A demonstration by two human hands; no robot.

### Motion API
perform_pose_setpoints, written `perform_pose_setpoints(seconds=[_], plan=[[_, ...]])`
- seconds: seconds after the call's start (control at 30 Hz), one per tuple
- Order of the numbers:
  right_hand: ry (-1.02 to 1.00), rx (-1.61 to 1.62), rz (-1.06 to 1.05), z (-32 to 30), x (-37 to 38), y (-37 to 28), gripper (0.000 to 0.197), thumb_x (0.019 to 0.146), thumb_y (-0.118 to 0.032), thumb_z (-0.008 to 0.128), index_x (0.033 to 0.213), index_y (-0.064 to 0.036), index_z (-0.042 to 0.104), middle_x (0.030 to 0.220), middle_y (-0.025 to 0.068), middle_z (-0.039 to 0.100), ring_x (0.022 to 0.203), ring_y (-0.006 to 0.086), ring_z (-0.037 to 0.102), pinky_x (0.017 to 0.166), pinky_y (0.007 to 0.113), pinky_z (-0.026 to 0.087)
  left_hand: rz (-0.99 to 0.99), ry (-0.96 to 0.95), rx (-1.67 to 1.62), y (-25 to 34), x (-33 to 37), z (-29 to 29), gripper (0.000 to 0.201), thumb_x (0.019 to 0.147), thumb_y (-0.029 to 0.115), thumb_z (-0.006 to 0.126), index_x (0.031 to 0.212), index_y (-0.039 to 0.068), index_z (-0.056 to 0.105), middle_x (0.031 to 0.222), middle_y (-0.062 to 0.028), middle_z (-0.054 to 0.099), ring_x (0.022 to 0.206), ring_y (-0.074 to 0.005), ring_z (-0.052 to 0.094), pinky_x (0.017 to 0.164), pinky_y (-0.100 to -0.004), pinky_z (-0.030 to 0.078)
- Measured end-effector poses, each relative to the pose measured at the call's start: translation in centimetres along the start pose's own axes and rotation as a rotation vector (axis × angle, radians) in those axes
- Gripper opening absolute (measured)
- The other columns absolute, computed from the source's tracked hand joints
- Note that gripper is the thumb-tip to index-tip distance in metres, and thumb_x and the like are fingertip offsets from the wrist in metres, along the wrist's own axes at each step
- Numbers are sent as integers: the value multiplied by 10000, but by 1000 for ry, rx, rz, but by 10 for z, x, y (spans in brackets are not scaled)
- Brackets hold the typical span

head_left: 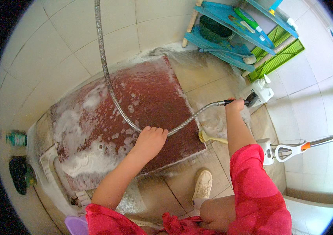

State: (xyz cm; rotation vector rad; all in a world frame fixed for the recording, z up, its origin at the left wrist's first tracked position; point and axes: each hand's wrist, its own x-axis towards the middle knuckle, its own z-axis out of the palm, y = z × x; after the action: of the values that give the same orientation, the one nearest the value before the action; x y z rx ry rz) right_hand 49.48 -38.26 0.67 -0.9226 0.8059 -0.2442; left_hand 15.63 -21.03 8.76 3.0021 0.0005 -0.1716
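A dark red mat [151,105] lies on the tiled floor, with white suds [92,162] mostly over its left side. My left hand [151,141] is closed around a flexible metal shower hose [115,103] above the mat. The hose comes down from the top and bends up to the right. There my right hand [235,105] grips the black shower handle [229,102] at the hose's end. The shower head [250,98] points away from me, in front of a white pump bottle [261,93]. A brush [211,138] with pale bristles lies at the mat's right edge.
A blue corner shelf [229,21] holds a dark basin [214,29]. A green rack [276,53] leans by the right wall. My shoe [203,184] stands on wet tiles near the mat. A purple basin [76,225] sits lower left, and a white-handled tool [290,152] is at right.
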Motion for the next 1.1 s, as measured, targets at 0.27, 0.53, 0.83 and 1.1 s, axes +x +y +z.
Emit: perform_pose_setpoints(seconds=[0.27, 0.53, 0.83, 1.1], plan=[[158, -83, -77, 12, 10, -13, 234, 829, -201, 435, 917, 11, 391, 724, 158, 519, 504, 282, 496, 449, 428, 407, 28, 27, -36, 6, 25, 3, 322, 738, 73, 454, 1052, 25, 506, 845, -88, 545, 813, -220, 536, 709, -327, 404], [-205, -97, -1, 35, 23, 14, 243, 850, -233, 426, 955, -36, 329, 577, 144, 481, 464, 275, 477, 439, 396, 419, -26, 30, -24, -7, 22, 4, 332, 729, 53, 459, 1058, 24, 497, 833, -86, 544, 808, -228, 534, 696, -336, 401], [-349, -223, 71, 54, 6, 31, 239, 872, -257, 426, 936, -42, 341, 566, 126, 475, 453, 254, 470, 451, 392, 420, -78, -29, -23, -14, 12, -2, 346, 712, 33, 477, 1058, 30, 496, 805, -82, 544, 793, -232, 543, 684, -340, 410], [-484, -285, 224, 56, -19, 47, 220, 868, -226, 450, 883, -34, 344, 617, 88, 425, 512, 221, 449, 485, 380, 424, -73, -49, 8, -14, -12, -9, 336, 707, 63, 493, 1042, 45, 512, 794, -82, 545, 782, -234, 548, 682, -346, 416]])
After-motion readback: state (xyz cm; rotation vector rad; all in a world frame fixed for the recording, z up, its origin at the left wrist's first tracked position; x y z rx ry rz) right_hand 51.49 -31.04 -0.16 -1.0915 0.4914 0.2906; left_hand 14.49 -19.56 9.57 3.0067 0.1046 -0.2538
